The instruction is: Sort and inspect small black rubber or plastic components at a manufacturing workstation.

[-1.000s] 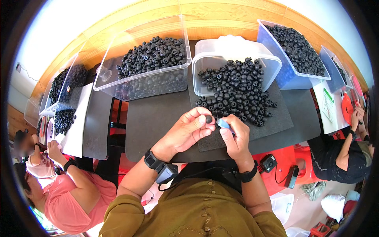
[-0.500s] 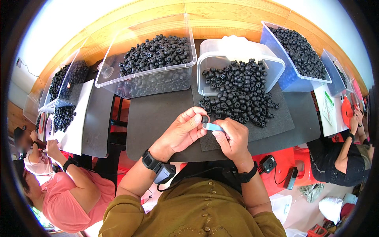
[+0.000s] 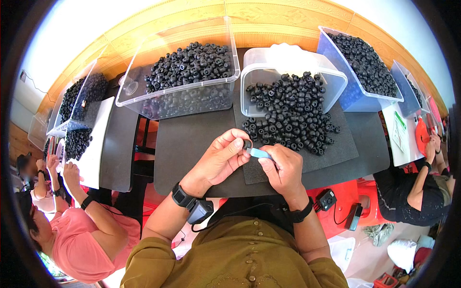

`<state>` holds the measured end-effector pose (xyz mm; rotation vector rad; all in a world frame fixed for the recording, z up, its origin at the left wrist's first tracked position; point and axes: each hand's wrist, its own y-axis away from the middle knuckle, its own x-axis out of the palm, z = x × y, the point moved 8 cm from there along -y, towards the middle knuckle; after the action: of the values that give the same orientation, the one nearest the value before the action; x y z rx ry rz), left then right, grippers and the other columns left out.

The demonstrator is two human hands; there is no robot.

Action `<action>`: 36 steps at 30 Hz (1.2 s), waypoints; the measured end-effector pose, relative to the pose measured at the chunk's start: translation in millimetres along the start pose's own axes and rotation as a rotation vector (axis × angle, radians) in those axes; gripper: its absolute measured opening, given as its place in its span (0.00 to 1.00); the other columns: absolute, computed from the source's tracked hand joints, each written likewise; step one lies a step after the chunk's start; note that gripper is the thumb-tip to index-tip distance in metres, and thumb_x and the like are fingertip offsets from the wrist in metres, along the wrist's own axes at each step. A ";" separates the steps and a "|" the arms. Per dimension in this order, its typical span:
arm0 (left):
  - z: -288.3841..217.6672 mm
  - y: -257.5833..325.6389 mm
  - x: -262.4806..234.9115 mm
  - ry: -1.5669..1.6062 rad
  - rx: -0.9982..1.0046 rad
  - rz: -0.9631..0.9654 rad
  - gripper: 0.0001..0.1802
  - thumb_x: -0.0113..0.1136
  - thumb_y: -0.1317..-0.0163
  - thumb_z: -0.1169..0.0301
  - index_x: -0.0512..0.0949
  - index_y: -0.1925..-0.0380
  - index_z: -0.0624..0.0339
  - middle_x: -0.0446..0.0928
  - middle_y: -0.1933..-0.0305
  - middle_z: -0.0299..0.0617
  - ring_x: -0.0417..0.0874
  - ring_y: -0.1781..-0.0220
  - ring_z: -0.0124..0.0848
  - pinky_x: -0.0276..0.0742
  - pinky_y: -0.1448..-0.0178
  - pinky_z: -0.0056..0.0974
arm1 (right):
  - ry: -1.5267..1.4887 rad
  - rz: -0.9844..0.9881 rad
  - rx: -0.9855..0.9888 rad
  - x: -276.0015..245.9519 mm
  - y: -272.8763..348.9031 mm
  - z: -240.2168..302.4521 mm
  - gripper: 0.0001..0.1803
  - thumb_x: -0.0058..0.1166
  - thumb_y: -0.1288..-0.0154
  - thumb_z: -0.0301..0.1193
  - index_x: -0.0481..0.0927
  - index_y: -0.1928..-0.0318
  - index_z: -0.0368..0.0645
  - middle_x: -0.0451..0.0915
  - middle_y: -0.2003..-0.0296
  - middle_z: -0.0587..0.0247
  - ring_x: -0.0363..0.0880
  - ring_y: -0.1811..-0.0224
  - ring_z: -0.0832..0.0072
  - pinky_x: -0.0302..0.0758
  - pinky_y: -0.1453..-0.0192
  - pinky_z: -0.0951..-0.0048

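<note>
My left hand [image 3: 224, 157] pinches a small round black part [image 3: 247, 144] between thumb and fingers, over the table's front edge. It looks like one of the hollow, ring-shaped black parts [image 3: 293, 113] heaped just beyond. In my right hand [image 3: 286, 170] is a slim light-blue tool [image 3: 260, 153], gripped with the thumb along it. Its short pale tip points left and meets the rim of the black part; whether it is a blade is too small to tell. The heap spills from a clear plastic bin [image 3: 336, 79] lying on its side on a dark grey mat [image 3: 343, 161].
A clear bin [image 3: 180, 108] of black parts stands at the back left, a bluish one [image 3: 331, 65] at the back right. The dark table [image 3: 177, 144] ends just before my body. A co-worker in pink [image 3: 91, 235] sits at left, another in black [image 3: 401, 199] at right.
The black part has turned slightly in my left fingers, its opening now less visible. Both hands stay almost in place. The co-worker at left has raised a hand.
</note>
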<state>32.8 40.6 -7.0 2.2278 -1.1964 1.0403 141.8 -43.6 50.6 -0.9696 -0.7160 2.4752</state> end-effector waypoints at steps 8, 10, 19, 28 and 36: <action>0.3 0.1 -0.1 -0.003 0.000 0.000 0.09 0.54 0.30 0.65 0.73 0.55 0.57 0.76 0.58 0.38 0.76 0.60 0.24 0.75 0.55 0.29 | 0.009 -0.008 -0.015 -0.2 0.2 0.3 0.10 0.60 0.40 0.34 0.80 0.66 0.40 0.74 0.79 0.62 0.74 0.81 0.67 0.68 0.76 0.68; 0.6 0.0 0.3 -0.002 -0.001 0.009 0.09 0.54 0.30 0.65 0.73 0.55 0.57 0.76 0.58 0.38 0.76 0.61 0.24 0.75 0.55 0.29 | 0.008 -0.002 -0.007 -0.1 0.4 0.2 0.10 0.60 0.40 0.34 0.80 0.65 0.40 0.74 0.79 0.62 0.74 0.81 0.67 0.69 0.76 0.68; 0.7 -0.9 -2.3 -0.003 0.016 0.002 0.09 0.54 0.30 0.66 0.73 0.56 0.58 0.77 0.59 0.39 0.77 0.61 0.24 0.75 0.55 0.29 | 0.005 -0.015 -0.001 -0.7 0.8 -0.9 0.09 0.60 0.40 0.33 0.80 0.66 0.40 0.75 0.79 0.62 0.74 0.81 0.67 0.69 0.76 0.68; 0.6 -0.6 -2.1 -0.017 0.013 0.007 0.09 0.54 0.30 0.65 0.73 0.56 0.58 0.76 0.59 0.39 0.77 0.61 0.24 0.75 0.55 0.29 | -0.008 0.012 0.008 0.4 0.4 -1.2 0.09 0.59 0.40 0.33 0.80 0.66 0.40 0.76 0.78 0.62 0.76 0.80 0.67 0.70 0.75 0.68; 1.8 -0.9 -3.5 0.012 0.005 0.005 0.09 0.54 0.30 0.66 0.73 0.57 0.58 0.77 0.59 0.39 0.76 0.61 0.24 0.75 0.55 0.30 | 0.007 0.006 0.008 0.4 0.7 -1.2 0.09 0.60 0.40 0.33 0.80 0.65 0.39 0.76 0.78 0.62 0.75 0.80 0.67 0.70 0.75 0.68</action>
<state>33.1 41.8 -10.9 2.2204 -1.1966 1.0583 142.2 -43.5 49.2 -0.9788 -0.7012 2.4770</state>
